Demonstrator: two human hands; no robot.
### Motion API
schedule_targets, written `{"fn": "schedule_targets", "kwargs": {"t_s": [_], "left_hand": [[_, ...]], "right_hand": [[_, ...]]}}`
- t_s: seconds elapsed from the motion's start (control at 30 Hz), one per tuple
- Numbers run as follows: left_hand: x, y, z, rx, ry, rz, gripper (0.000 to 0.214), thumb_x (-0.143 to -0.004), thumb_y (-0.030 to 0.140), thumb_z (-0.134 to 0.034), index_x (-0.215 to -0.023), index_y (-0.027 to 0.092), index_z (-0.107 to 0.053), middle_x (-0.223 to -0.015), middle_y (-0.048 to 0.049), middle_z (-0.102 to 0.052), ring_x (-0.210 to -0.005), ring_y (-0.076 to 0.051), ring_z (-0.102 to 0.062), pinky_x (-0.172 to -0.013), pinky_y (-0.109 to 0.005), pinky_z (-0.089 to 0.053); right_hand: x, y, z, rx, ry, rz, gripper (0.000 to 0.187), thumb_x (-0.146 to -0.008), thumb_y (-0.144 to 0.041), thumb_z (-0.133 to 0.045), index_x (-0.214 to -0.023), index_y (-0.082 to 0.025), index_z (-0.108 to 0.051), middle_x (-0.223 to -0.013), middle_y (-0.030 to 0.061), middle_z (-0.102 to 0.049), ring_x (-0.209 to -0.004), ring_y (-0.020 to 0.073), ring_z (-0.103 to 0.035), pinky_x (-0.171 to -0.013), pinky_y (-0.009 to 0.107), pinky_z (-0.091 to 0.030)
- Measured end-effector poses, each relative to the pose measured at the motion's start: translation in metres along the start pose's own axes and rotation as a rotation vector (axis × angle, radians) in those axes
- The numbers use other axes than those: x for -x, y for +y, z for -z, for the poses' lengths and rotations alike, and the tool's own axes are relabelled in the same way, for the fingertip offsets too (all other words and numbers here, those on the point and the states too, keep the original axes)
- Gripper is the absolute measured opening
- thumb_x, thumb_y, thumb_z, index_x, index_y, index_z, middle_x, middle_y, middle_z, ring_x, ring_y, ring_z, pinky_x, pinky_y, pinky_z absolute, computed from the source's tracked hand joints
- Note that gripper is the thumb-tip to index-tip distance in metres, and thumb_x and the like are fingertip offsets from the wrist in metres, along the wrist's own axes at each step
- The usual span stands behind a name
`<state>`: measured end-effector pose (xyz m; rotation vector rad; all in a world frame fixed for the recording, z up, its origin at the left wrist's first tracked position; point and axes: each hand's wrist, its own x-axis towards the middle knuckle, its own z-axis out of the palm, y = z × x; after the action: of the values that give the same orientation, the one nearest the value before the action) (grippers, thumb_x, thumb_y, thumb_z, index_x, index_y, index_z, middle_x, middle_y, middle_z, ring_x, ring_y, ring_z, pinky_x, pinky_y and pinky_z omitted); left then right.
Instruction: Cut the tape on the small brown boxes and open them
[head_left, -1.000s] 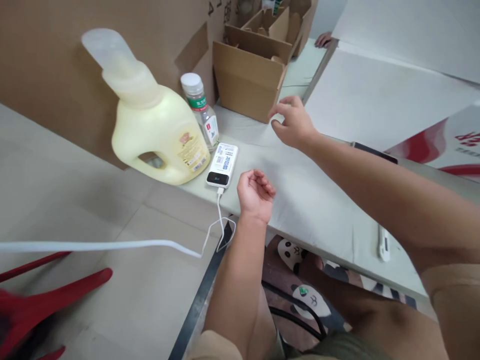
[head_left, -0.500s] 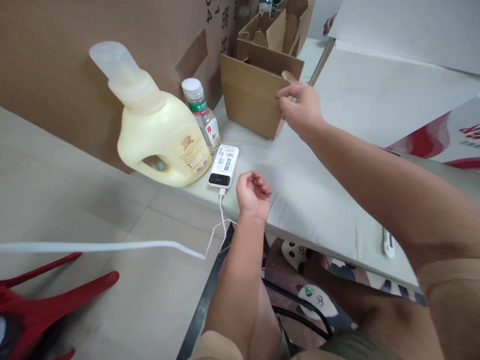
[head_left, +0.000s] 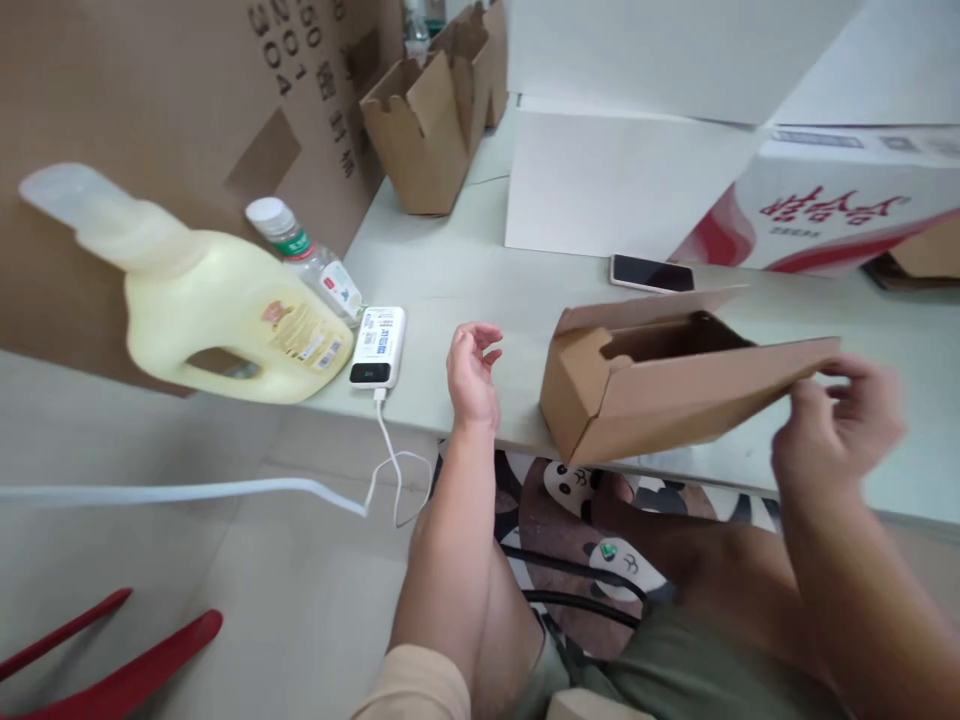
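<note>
My right hand (head_left: pixel 836 425) grips the right end of an open brown cardboard box (head_left: pixel 660 385), holding it tilted at the table's front edge. My left hand (head_left: pixel 471 372) rests on the table edge to the box's left, palm up with fingers loosely curled and apart, holding nothing. A white power bank (head_left: pixel 379 346) with a white cable (head_left: pixel 386 450) lies just left of that hand. Further left lie a yellow detergent jug (head_left: pixel 217 315) and a small clear bottle (head_left: pixel 304 258).
More open brown boxes (head_left: pixel 427 120) stand at the back of the pale table (head_left: pixel 465 270). A dark phone (head_left: pixel 651 273) lies by a large white and red carton (head_left: pixel 750 190). A big cardboard sheet (head_left: pixel 150 100) leans at left. A red chair (head_left: pixel 105 670) stands on the floor.
My right hand took a brown box from the back and pulled it to the front edge, now tilted. The view swung to the right. My left hand opened slightly.
</note>
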<state>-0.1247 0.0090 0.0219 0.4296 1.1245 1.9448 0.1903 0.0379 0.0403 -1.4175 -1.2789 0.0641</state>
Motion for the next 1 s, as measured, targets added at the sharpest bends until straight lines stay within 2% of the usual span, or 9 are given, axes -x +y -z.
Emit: {"fn": "schedule_targets", "kwargs": {"t_s": [0.03,0.1,0.17,0.23,0.43,0.67,0.87,0.93,1.0], "left_hand": [[0.002,-0.007,-0.005,-0.041,-0.083,-0.002,0.031,-0.079,0.051,-0.058,-0.088,0.022,-0.065,-0.1,-0.0058,-0.068,-0.098,-0.017,-0.065,-0.078,-0.025,-0.049],[0.008,-0.021,-0.014,-0.117,-0.263,-0.019,0.041,-0.078,0.059,-0.064,-0.098,0.023,-0.068,-0.115,-0.0073,-0.07,-0.112,-0.021,-0.064,-0.089,-0.029,-0.05],[0.013,-0.03,-0.02,-0.191,-0.422,-0.04,0.051,-0.078,0.064,-0.069,-0.109,0.023,-0.069,-0.121,-0.0092,-0.07,-0.115,-0.024,-0.065,-0.095,-0.033,-0.052],[0.019,-0.034,-0.023,-0.252,-0.483,-0.046,0.057,-0.076,0.065,-0.074,-0.112,0.023,-0.069,-0.115,-0.0098,-0.073,-0.106,-0.025,-0.069,-0.091,-0.035,-0.054],[0.03,-0.029,-0.03,-0.287,-0.371,0.035,0.054,-0.065,0.057,-0.087,-0.099,0.019,-0.07,-0.093,-0.006,-0.076,-0.079,-0.02,-0.072,-0.071,-0.031,-0.058],[0.039,-0.023,-0.043,-0.286,-0.271,-0.022,0.035,-0.064,0.039,-0.082,-0.091,0.019,-0.071,-0.086,-0.0039,-0.076,-0.078,-0.019,-0.071,-0.07,-0.03,-0.057],[0.043,-0.022,-0.043,-0.3,-0.206,-0.001,0.033,-0.059,0.035,-0.081,-0.087,0.019,-0.071,-0.082,-0.0026,-0.075,-0.073,-0.018,-0.069,-0.065,-0.028,-0.054],[0.044,-0.022,-0.041,-0.285,-0.213,-0.006,0.034,-0.059,0.035,-0.081,-0.087,0.019,-0.071,-0.082,-0.0025,-0.075,-0.074,-0.018,-0.069,-0.066,-0.028,-0.055],[0.044,-0.022,-0.039,-0.281,-0.236,-0.009,0.033,-0.06,0.036,-0.082,-0.085,0.019,-0.07,-0.08,-0.0022,-0.074,-0.073,-0.018,-0.069,-0.066,-0.028,-0.055]], "right_hand": [[0.005,0.001,0.001,-0.019,-0.049,0.024,0.015,-0.071,-0.038,-0.059,-0.082,-0.028,-0.065,-0.101,0.0098,-0.069,-0.103,0.0311,-0.064,-0.096,0.057,-0.047],[0.014,0.002,-0.003,-0.119,-0.176,0.033,0.022,-0.084,-0.038,-0.051,-0.093,-0.026,-0.068,-0.117,0.0108,-0.068,-0.118,0.0302,-0.061,-0.107,0.057,-0.044],[0.024,0.004,-0.009,-0.185,-0.247,-0.058,0.033,-0.093,-0.042,-0.045,-0.11,-0.025,-0.068,-0.12,0.0098,-0.067,-0.117,0.0282,-0.062,-0.106,0.055,-0.046],[0.035,0.009,-0.015,-0.24,-0.273,-0.13,0.04,-0.096,-0.05,-0.043,-0.121,-0.025,-0.063,-0.115,0.0083,-0.067,-0.111,0.027,-0.063,-0.101,0.053,-0.05],[0.053,0.024,-0.02,-0.431,-0.306,-0.193,0.047,-0.096,-0.064,-0.045,-0.125,-0.028,-0.055,-0.113,0.0054,-0.063,-0.105,0.0241,-0.062,-0.098,0.046,-0.052],[0.054,0.028,-0.025,-0.529,-0.348,-0.113,0.046,-0.097,-0.059,-0.047,-0.131,-0.029,-0.05,-0.12,0.0063,-0.064,-0.108,0.0244,-0.063,-0.097,0.044,-0.052],[0.054,0.033,-0.025,-0.501,-0.378,-0.083,0.047,-0.098,-0.059,-0.048,-0.133,-0.028,-0.048,-0.121,0.0069,-0.064,-0.111,0.0245,-0.062,-0.099,0.046,-0.051],[0.054,0.033,-0.023,-0.494,-0.401,-0.097,0.048,-0.097,-0.059,-0.049,-0.134,-0.028,-0.046,-0.119,0.0067,-0.064,-0.109,0.0243,-0.063,-0.1,0.046,-0.052],[0.054,0.031,-0.02,-0.509,-0.414,-0.099,0.048,-0.097,-0.057,-0.051,-0.136,-0.03,-0.045,-0.127,0.0074,-0.063,-0.115,0.0246,-0.062,-0.105,0.048,-0.05]]}}
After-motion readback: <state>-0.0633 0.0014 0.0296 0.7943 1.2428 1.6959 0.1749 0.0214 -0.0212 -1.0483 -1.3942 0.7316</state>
